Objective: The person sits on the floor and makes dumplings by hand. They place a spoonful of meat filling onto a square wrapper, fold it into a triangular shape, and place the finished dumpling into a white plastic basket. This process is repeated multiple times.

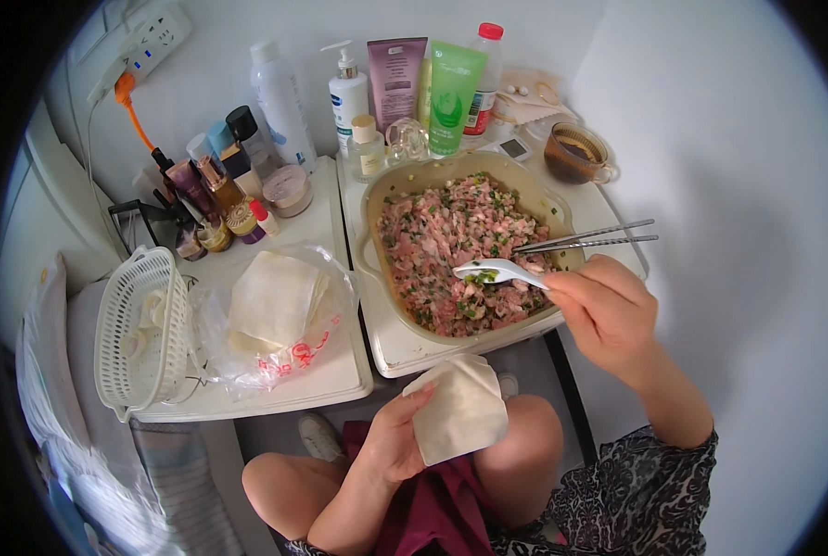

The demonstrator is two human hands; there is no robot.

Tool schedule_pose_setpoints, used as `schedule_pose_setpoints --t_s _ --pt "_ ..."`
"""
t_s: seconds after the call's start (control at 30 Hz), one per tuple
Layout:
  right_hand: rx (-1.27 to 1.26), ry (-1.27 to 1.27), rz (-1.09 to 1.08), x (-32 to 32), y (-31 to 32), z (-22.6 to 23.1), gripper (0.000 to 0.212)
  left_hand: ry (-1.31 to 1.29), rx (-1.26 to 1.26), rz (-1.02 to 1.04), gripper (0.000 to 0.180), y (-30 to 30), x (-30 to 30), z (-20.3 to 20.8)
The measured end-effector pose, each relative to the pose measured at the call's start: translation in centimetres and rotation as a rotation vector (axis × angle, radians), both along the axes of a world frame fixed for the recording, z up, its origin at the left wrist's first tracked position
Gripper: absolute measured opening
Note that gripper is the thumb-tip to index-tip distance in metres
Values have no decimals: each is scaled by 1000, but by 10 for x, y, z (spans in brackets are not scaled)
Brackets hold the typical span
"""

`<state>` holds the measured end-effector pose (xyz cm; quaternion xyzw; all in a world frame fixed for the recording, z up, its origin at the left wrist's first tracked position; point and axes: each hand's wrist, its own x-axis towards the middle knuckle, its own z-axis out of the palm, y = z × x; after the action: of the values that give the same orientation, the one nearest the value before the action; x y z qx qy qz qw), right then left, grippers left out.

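In my left hand (394, 434) lies a flat, pale wonton wrapper (460, 410), held over my lap with the thumb along its edge. My right hand (607, 315) grips a white spoon (518, 271) by its handle. The spoon's bowl, with some green bits in it, is over the minced meat filling (460, 232). That pink filling, flecked with chopped greens, fills a large beige basin (373, 236). A pair of metal chopsticks (609, 237) rests in the meat and sticks out to the right. More wrappers (275, 298) are stacked on a clear plastic bag at the left.
A white basket (140, 361) with a few folded pale pieces stands at the left table edge. Bottles and tubes (456, 97) line the wall behind the basin. A glass cup of dark liquid (576, 153) is at the back right. Small cosmetics (215, 190) crowd the back left.
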<state>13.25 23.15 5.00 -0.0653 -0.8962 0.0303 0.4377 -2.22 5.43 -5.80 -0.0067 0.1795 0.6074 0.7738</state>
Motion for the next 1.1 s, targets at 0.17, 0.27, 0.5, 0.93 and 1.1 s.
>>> schedule_pose_setpoints --t_s 0.17,0.27,0.5,0.93,1.1 --pt "35 -99 116 9 4 -16 26 -3 -11 -7 58 1 2 -1" --pt "-17 -137 71 26 -18 -10 21 -14 -1 -8 59 2 0 1" --pt "-207 2 -83 21 -2 -14 17 -9 6 -40 57 9 4 12" --pt "-454 5 3 15 -13 -8 8 -4 56 -19 50 15 -5 32" --pt "-830 -37 7 -3 -6 -4 10 -17 62 -6 51 14 -10 37"
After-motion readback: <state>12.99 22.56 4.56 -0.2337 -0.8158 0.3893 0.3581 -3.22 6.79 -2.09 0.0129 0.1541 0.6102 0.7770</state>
